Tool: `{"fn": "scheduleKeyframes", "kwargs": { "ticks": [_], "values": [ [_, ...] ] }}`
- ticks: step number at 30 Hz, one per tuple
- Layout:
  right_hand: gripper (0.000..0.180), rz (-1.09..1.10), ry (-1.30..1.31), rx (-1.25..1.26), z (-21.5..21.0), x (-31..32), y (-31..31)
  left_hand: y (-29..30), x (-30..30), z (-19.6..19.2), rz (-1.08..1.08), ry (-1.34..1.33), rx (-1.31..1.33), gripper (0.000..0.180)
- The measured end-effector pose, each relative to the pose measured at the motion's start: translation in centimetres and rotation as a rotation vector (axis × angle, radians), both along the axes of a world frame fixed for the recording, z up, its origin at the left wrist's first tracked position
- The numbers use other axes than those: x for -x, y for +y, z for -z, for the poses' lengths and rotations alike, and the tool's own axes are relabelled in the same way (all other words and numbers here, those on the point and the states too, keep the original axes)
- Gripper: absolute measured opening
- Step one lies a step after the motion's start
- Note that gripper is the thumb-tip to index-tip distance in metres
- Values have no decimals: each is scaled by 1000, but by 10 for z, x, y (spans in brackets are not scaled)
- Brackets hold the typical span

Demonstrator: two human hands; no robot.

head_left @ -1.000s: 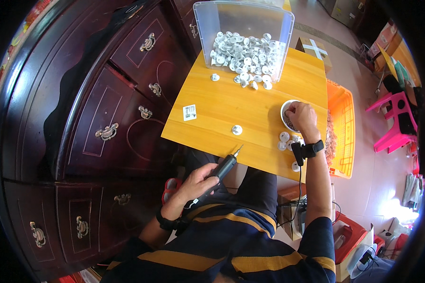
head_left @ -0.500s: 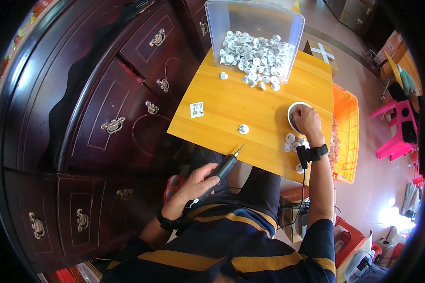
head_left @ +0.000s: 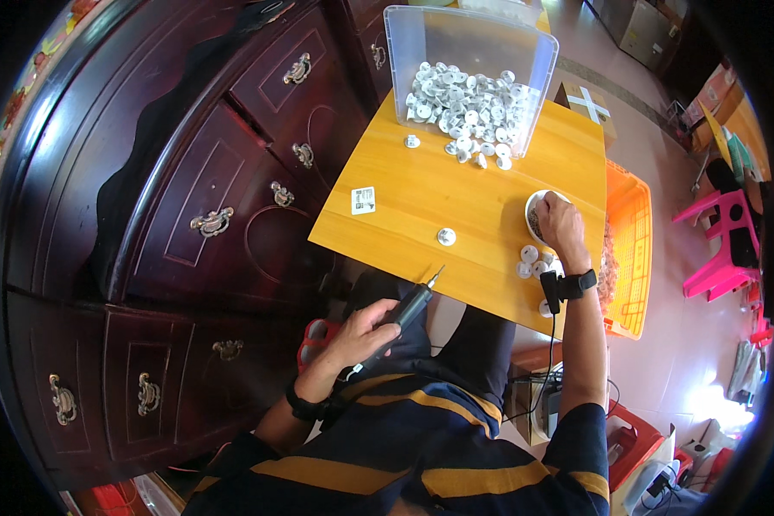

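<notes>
The bowl [head_left: 528,215] is sitting near the right edge of the table [head_left: 482,198], and the right hand [head_left: 561,225] is dipping into it, fingers bent down among small dark parts [head_left: 535,222]. The fingertips are hiding inside, so I cannot tell how far they are parting or whether they are gripping anything. The step in hand is, I am judging, picking out a part; the next move is calling for a narrow pinch and a clean lift over the rim. Meanwhile the left hand [head_left: 363,337] is closing its fingers round the driver [head_left: 410,307], whose tip is pointing up and to the right by the table's near edge, apart from the lone cap [head_left: 446,236] lying beyond it. More white caps [head_left: 529,255] are clustering just below the bowl, beside the right wrist. A printed card [head_left: 363,200] is lying flat towards the table's left edge. At the far end, a clear tub [head_left: 456,43] is standing on its side, caps spilling from its mouth. Past the right edge an orange basket [head_left: 635,258] is standing, and a dark cabinet [head_left: 181,198] is filling the left side
</notes>
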State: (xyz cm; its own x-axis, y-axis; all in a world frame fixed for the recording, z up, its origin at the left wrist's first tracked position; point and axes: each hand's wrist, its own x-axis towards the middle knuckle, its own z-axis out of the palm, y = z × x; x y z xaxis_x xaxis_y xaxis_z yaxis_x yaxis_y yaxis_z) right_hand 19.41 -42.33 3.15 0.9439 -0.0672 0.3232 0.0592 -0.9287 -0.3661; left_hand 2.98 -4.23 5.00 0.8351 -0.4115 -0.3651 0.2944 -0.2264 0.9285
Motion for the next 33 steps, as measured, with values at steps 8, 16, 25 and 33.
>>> {"fn": "scheduleKeyframes", "kwargs": {
  "ticks": [8, 16, 25, 33],
  "values": [
    [24, -70, -38, -9, 0, 1, 5, 4, 7, 3, -18, -8, 34, 37],
    [19, -53, -66, -95, -15, 12, 11, 7, 12, -1, -14, -30, 14, 39],
    [15, -22, -68, -254, -19, 27, 6, 0, 15, 5, 5, -51, 47, 43],
    [7, -216, 11, -1309, -36, 65, 57, -8, 10, -8, 75, -196, 145, 48]
  ]
}}
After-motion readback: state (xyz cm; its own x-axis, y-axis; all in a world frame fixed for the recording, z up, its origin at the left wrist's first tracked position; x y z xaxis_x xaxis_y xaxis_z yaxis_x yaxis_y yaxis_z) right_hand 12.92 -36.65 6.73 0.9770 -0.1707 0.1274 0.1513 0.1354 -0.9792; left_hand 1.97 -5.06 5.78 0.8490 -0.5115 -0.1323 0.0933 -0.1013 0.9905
